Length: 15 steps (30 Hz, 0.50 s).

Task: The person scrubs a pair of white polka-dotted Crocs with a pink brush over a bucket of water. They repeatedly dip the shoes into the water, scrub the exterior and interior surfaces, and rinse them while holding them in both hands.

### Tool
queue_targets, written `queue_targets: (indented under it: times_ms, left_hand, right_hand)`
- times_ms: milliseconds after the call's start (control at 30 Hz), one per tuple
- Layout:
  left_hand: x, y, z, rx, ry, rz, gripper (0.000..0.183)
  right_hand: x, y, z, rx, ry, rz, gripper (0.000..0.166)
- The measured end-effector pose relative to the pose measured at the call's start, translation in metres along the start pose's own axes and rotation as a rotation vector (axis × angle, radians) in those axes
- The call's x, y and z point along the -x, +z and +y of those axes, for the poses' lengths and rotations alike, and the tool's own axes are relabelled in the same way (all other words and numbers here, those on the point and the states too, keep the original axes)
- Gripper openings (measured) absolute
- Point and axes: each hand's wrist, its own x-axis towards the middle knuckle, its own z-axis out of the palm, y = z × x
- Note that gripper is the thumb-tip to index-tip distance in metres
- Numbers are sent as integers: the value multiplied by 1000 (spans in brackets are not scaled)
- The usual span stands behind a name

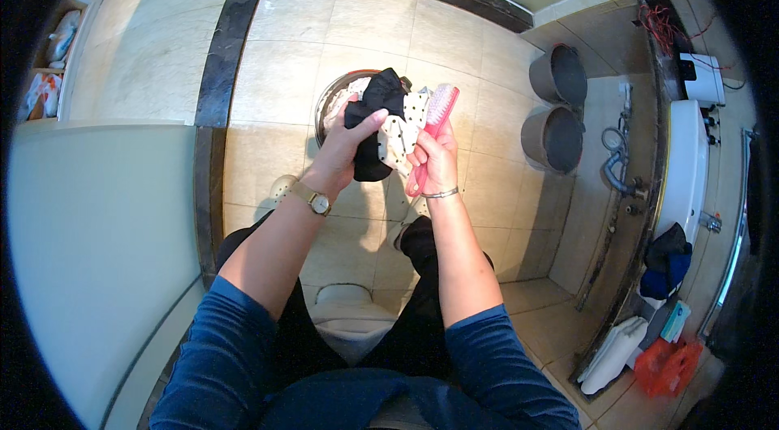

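My left hand (344,147) grips a bundle of black cloth (380,95), its thumb pressed on top. A white cloth with black dots (398,138) lies against the black one, and I cannot tell whether they are one garment. In my right hand (439,156) is a pink scrub brush (443,107) with pale bristles facing up; the fingers also pinch the dotted cloth's edge. Below the bundle a round basin (322,102) stands on the floor, partly hidden, with pale fabric (345,102) inside.
Two dark buckets (557,74) (551,138) stand by the right wall. Further right, a white sink (681,168) is set in a dark counter that bears folded cloths (613,354) and a red plastic bag (668,367). A frosted glass panel (103,259) closes the left side.
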Motion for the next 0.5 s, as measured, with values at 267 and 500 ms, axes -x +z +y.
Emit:
queue_targets:
  times_ms: [267,500]
  left_hand:
    - [-12,-20,-20,-56,4,100,50]
    - [-16,-26,-17,42,-31,215,28]
  right_hand:
    - [7,23,9,303,-110,3,85]
    - [22,31,7,1114,-601,-7,58]
